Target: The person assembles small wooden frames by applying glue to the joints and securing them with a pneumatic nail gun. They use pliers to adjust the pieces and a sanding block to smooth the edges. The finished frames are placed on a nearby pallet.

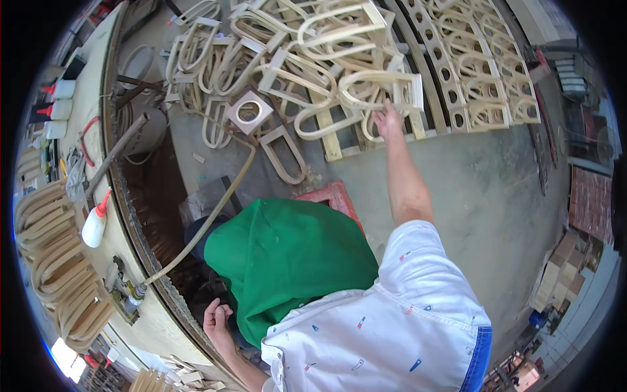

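My right hand (pixel 390 122) reaches out to the edge of a heap of pale wooden U-shaped frames. Its fingers close on one U-shaped wooden frame (pixel 353 102), which has a straight bar across its end; the fingertips are partly hidden by the wood. Close to the workbench edge, my left hand (pixel 218 318) hangs beside my lap with its fingers loosely bent and a little apart, and nothing shows in it. A green apron (pixel 294 261) covers my lap. Near the heap's front lie a square wooden block with a round hole (pixel 249 114) and another U-shaped frame (pixel 284 155).
The workbench (pixel 134 274) on the left carries a red-tipped white glue bottle (pixel 95 225), an air tool (pixel 123 294) with a yellowish hose (pixel 222 204), and stacked curved wooden pieces (pixel 55 261). Racked frames (pixel 477 65) stand at the far right. A red stool (pixel 336 199) is beside me.
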The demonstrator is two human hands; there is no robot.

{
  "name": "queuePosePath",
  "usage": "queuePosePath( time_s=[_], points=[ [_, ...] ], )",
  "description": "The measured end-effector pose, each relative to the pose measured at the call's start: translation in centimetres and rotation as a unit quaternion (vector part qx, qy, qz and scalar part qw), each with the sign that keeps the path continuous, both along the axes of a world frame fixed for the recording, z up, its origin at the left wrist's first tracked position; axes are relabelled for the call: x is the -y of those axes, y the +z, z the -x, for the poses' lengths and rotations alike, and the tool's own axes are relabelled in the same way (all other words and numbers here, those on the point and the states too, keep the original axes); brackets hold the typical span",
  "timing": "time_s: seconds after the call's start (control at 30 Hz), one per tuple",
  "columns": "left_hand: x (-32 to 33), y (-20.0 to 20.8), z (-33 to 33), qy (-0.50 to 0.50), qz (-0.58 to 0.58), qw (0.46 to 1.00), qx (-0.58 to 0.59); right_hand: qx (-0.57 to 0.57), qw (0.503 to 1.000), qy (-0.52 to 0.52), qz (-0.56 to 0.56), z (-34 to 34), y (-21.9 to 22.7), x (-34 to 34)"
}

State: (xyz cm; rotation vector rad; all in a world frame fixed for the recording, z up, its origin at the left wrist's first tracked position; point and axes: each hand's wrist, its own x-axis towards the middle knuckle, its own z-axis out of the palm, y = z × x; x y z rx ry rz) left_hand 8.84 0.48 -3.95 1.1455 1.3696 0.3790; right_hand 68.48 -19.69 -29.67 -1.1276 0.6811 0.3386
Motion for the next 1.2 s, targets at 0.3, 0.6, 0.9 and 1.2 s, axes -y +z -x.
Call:
queuePosePath(
  time_s=[0.3,0.6,0.9,1.2],
  points=[
    [-0.5,-0.4,-0.3,0.007,-0.011,1.0,-0.003,0.113,0.993,0.027,0.015,0.2,4.3,-4.0],
    [-0.5,-0.3,0.1,0.036,-0.024,0.999,-0.006,0.32,0.928,0.157,0.109,2.5,17.8,-14.1],
    [0.2,1.5,0.0,0.047,-0.089,0.995,-0.027,0.401,0.815,0.147,0.392,-8.2,13.5,-26.1],
    [4.8,0.0,3.0,0.132,-0.145,0.98,-0.033,0.378,0.817,0.426,0.093,15.6,14.4,-24.1]
  ],
)
